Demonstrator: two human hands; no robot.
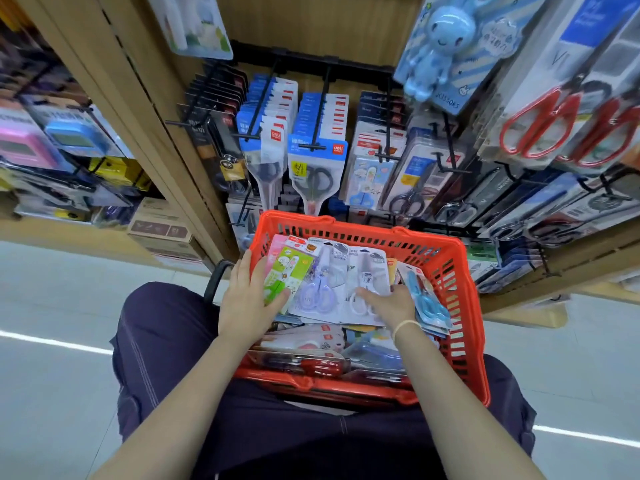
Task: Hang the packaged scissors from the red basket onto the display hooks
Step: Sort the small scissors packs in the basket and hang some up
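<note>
While left hand [247,299] grips green scissors pack [284,271], right hand [389,299] lies flat on packs, red basket [460,306]

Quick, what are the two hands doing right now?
Left hand: holding the green scissors pack at the red basket edge.
Right hand: fingers resting on the white scissors pack; a grip cannot be told.

Not much you can actually read here tbh. The blue bunny-shaped scissors pack [446,46] hanging at the upper right of the display has "SCISSORS" printed along its bottom edge. The blue-header scissors pack [317,168] on the middle hook shows a red "deli" logo, and the clear pack [265,150] just left of it has the same red tag. Everything in the red basket [453,268] is too blurry to make out.
</note>
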